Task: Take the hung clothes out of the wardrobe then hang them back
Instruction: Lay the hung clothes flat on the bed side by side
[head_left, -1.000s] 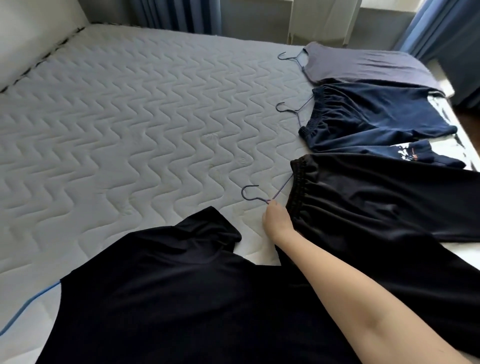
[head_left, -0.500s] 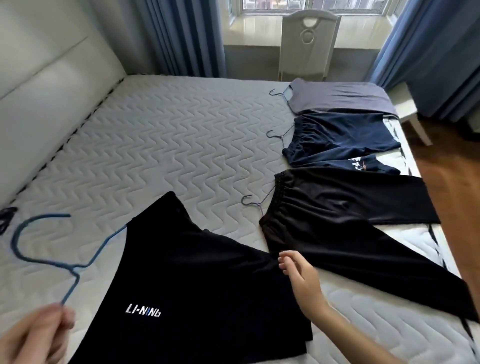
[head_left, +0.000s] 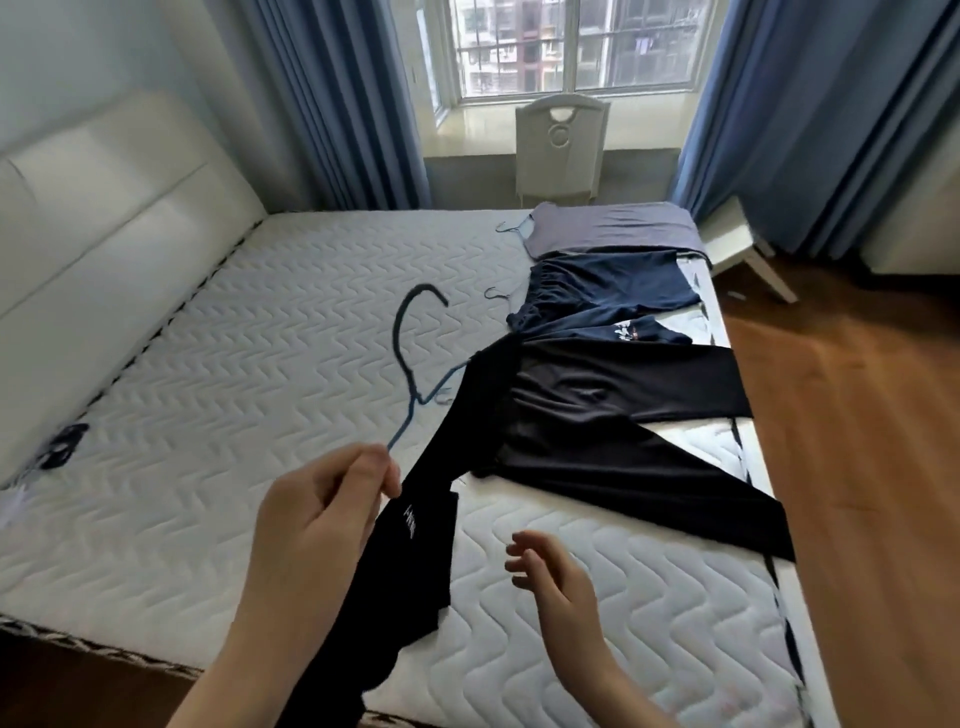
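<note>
While right hand (head_left: 551, 578) hovers, left fingers (head_left: 366, 475) pinch hanger (head_left: 414, 400).

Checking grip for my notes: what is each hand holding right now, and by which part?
The left hand pinches the thin blue wire hanger by one shoulder arm, below the hook; the right hand holds nothing.

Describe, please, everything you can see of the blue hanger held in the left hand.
The blue hanger is thin, seemingly coated wire, with a large open hook curving up and rightward. It is held tilted above the mattress. The left hand pinches one arm's end; the other arm runs into a black garment draping down past that hand.
</note>
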